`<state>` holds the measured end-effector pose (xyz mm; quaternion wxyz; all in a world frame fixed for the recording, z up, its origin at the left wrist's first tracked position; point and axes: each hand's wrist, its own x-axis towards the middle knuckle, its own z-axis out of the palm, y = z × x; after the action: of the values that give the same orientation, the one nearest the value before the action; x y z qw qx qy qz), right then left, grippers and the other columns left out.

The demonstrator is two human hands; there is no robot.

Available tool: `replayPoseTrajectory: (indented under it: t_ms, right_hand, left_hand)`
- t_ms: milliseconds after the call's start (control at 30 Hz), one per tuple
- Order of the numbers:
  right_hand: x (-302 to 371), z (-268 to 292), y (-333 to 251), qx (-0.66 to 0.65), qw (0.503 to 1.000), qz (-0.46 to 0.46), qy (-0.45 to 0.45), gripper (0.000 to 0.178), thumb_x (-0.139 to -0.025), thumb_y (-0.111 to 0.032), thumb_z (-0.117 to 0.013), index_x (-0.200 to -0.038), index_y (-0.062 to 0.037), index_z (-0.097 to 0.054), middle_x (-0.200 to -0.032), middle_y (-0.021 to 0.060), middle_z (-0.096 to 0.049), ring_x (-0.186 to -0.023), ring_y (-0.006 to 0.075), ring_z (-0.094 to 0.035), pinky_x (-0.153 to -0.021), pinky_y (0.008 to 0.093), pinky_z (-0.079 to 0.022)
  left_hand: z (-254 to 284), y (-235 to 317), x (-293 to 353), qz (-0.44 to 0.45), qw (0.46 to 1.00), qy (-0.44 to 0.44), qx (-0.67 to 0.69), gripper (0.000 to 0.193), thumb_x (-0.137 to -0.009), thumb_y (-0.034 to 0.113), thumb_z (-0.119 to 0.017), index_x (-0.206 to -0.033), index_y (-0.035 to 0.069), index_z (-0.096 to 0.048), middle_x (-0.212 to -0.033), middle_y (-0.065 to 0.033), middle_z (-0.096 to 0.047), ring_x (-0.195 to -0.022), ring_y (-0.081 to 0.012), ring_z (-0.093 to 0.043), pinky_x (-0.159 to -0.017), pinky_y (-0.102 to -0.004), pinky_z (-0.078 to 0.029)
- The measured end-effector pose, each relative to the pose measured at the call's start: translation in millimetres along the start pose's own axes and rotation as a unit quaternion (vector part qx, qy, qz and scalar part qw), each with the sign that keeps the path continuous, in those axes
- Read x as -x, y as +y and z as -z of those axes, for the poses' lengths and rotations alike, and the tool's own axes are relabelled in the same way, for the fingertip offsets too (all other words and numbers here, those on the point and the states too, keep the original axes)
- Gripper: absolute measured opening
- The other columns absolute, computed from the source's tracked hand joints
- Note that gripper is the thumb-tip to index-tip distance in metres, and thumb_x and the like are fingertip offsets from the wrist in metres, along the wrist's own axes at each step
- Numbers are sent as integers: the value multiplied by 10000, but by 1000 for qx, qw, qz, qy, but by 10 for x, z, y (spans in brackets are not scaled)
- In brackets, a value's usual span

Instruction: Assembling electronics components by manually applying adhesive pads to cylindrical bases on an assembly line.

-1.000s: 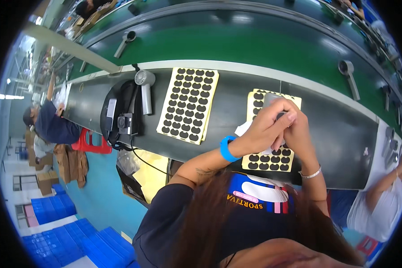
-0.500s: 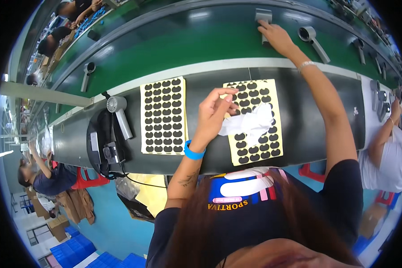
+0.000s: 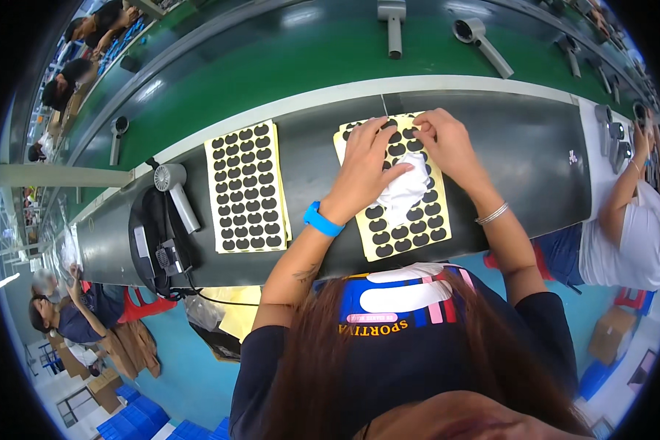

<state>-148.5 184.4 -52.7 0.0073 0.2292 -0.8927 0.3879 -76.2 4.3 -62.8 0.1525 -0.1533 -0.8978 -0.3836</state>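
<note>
My left hand (image 3: 363, 165) lies across a yellow-backed sheet of black rounded stickers (image 3: 420, 229). Its fingers stretch toward the sheet's far edge, thumb apart. A crumpled white cloth or tissue (image 3: 403, 192) rests on the sheet beside that thumb. At the upper right of the same sheet is my right hand (image 3: 447, 143), thumb and fingers drawn together in a pinch; whatever is between them is too small to make out. Beyond both hands, a grey T-shaped fan housing (image 3: 394, 33) lies on the green conveyor belt (image 3: 286, 66).
A second sticker sheet stack (image 3: 246, 191) lies left on the black table (image 3: 308, 147). Further left are a handheld fan (image 3: 176, 192) and a black corded device (image 3: 167, 253). Another fan housing (image 3: 484, 48) lies on the belt. A co-worker (image 3: 623, 227) sits at the right.
My right hand has let go of the fan housing on the belt and come back to the sticker sheet. My left hand has lowered onto the sheet. The view has shifted slightly.
</note>
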Motion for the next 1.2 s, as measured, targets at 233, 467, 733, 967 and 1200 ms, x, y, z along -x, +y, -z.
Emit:
replayPoseTrajectory:
  t_ms: [233, 467, 733, 967, 1200]
  right_hand:
    - [-12, 12, 82, -36, 999, -4, 0, 121, -765, 10, -668, -842, 3, -575, -788, 101, -557, -677, 216, -596, -617, 309, -476]
    - [-17, 53, 172, -69, 996, 32, -36, 91, -802, -21, -644, -845, -5, -565, -827, 105, -543, -716, 219, -582, -660, 327, -468]
    - [-563, 837, 1171, 102, 948, 37, 300, 418, -798, -86, -672, -1179, -74, -501, -986, 137, -607, -908, 275, -599, -746, 342, -483]
    - [-707, 776, 904, 86, 977, -67, 184, 674, -757, -89, -708, -1335, -108, -361, -875, 127, -613, -774, 283, -625, -728, 362, -500]
    - [-779, 748, 445, 147, 953, 75, 252, 640, -725, -106, -704, -1291, -111, -406, -756, 69, -555, -662, 204, -577, -619, 342, -470]
  left_hand:
    - [-178, -3, -36, -1, 998, -35, -59, 659, -748, 331, -751, -1252, 2, -483, -1359, -198, -396, -1266, -414, -346, -1067, -510, -258]
    - [-173, 26, -35, 16, 995, -58, -77, 689, -764, 335, -733, -1273, -33, -451, -1365, -199, -377, -1295, -394, -321, -1094, -517, -204]
    - [-190, 17, -50, 4, 996, -42, -73, 666, -775, 349, -732, -1278, 3, -465, -1377, -170, -389, -1300, -380, -335, -1097, -518, -196]
    - [-151, -4, -23, 7, 997, -48, -66, 647, -784, 328, -721, -1267, -22, -471, -1363, -196, -393, -1289, -391, -335, -1098, -520, -199]
    - [-127, 21, -101, -7, 999, -18, -42, 576, -787, 243, -720, -1256, 2, -490, -1358, -195, -400, -1275, -387, -357, -1071, -501, -259]
